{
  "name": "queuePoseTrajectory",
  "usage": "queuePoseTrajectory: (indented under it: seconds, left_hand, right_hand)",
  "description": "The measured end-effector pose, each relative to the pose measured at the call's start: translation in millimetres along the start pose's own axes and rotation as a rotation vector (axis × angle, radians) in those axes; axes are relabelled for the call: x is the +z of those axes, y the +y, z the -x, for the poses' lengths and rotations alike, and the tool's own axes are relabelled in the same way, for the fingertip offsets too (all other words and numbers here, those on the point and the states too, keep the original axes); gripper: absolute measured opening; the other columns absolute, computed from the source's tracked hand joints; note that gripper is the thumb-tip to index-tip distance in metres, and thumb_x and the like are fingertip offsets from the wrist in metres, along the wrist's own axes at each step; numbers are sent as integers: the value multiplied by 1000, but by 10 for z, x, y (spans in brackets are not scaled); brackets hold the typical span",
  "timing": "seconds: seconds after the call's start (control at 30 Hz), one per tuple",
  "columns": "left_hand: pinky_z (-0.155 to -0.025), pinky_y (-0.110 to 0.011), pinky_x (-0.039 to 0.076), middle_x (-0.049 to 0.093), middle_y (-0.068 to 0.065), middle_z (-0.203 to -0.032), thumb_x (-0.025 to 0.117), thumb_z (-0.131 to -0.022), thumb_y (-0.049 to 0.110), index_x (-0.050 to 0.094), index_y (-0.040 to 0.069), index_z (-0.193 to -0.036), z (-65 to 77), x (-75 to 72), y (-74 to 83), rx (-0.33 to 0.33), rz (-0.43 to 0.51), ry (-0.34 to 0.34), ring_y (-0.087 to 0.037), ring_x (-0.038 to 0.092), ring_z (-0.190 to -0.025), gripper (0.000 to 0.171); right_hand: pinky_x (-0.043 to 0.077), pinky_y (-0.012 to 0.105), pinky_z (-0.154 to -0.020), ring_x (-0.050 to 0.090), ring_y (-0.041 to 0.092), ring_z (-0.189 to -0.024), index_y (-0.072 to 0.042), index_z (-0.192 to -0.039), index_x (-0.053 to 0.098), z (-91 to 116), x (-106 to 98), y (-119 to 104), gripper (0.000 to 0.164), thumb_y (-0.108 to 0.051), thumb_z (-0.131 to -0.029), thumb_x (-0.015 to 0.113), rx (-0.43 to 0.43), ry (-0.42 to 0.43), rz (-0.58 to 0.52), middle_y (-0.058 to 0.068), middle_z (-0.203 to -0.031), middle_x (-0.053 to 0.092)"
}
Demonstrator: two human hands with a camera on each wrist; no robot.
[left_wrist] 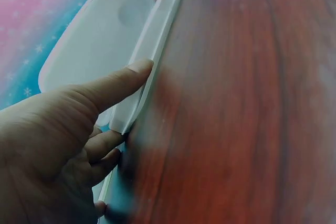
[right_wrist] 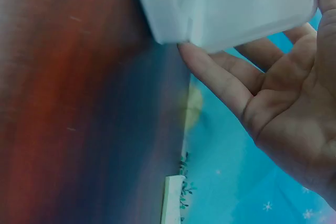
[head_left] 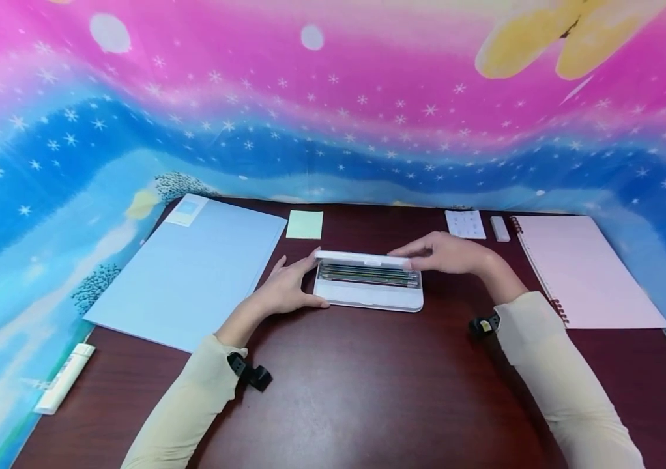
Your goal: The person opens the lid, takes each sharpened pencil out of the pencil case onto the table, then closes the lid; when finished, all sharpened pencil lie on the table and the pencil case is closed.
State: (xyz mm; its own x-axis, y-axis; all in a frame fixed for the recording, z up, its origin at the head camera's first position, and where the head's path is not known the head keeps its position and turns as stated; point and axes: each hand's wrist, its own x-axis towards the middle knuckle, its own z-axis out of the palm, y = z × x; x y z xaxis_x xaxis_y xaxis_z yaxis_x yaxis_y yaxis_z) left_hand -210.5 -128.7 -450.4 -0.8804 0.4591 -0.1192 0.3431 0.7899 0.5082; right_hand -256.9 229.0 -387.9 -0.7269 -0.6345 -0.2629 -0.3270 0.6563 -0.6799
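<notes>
A white pencil case (head_left: 368,298) sits on the dark wooden table with its lid (head_left: 356,258) tilted up at the back. Several pencils (head_left: 368,276) lie side by side inside. My left hand (head_left: 283,286) grips the case's left end, the thumb on the front side, as the left wrist view also shows. At the right end, my right hand (head_left: 453,253) holds the raised lid between thumb and fingers. In the right wrist view some fingers pass behind the lid (right_wrist: 252,9), partly hidden by it.
A large pale blue folder (head_left: 192,273) lies at left, a pink spiral notebook (head_left: 593,273) at right. Along the back are green sticky notes (head_left: 305,225), a printed paper pad (head_left: 465,224) and a small white block (head_left: 500,228). A white tube-like object (head_left: 66,379) lies at the left edge.
</notes>
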Motion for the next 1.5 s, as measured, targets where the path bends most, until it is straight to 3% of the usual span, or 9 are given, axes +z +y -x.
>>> queuePoseTrajectory:
  seconds: [0.17,0.3,0.4,0.5,0.67,0.83,1.07,1.3,1.5]
  left_hand:
    - [-128,-58,3,39,-4,-163,83,-79,53,12,15,-165,0,12,2,-7,15,11,-24,34,-153,117]
    - [-128,-58,3,41,0,-162,83,-79,52,10,16,-165,7,14,10,-12,25,16,-23,33,-153,119]
    - [-128,-58,3,42,0,-161,84,-79,51,10,15,-165,13,19,16,-11,30,24,-24,33,-153,119]
    - [-128,-59,4,43,-1,-161,84,-79,51,9,17,-165,17,20,22,-7,33,32,-24,33,-153,119]
    - [-128,-58,4,38,-5,-163,83,-80,52,15,21,-165,22,7,39,-20,7,24,-24,34,-153,113]
    - [-128,-58,5,37,-6,-164,81,-81,53,22,22,-164,29,-2,46,-19,-17,13,-25,34,-153,107]
    - [-128,-58,6,38,-8,-163,80,-82,54,24,21,-163,28,-6,49,-16,-31,0,-25,33,-153,104]
    - [-129,-57,7,40,-8,-163,80,-82,54,25,21,-163,-15,-40,45,-15,-45,15,-26,34,-153,103]
    - [-128,-58,8,40,-8,-162,80,-82,54,25,21,-163,19,-13,32,-13,-36,12,-26,35,-152,103]
  right_hand:
    - [63,43,-84,69,26,-112,-20,-141,63,-98,-105,10,40,-38,-106,54,54,164,-58,11,-135,67]
    - [62,41,-74,69,23,-78,-25,-146,58,-227,-76,11,40,-27,-106,54,61,327,84,12,-122,72]
    - [57,44,-79,68,30,-79,-25,-149,54,-318,-19,43,46,-17,-104,58,54,392,231,14,-132,68]
    - [53,51,-96,67,38,-108,-22,-153,48,-390,32,79,55,-15,-101,63,56,386,339,16,-149,55]
    - [38,60,-116,41,42,-145,-17,-160,35,-461,84,78,67,-18,-100,66,86,278,376,20,-164,32]
    - [20,58,-126,14,40,-157,-7,-162,25,-539,113,49,73,-18,-101,63,72,158,372,21,-168,20]
    - [19,54,-127,16,38,-157,-5,-162,21,-619,160,52,67,-16,-105,54,70,32,335,20,-169,19]
    - [27,55,-124,25,38,-154,-6,-160,31,-592,118,-43,69,-16,-100,64,30,142,425,20,-166,26]
    - [30,58,-122,26,36,-155,-16,-156,42,-345,149,-109,64,-21,-98,68,-39,264,415,16,-165,33]
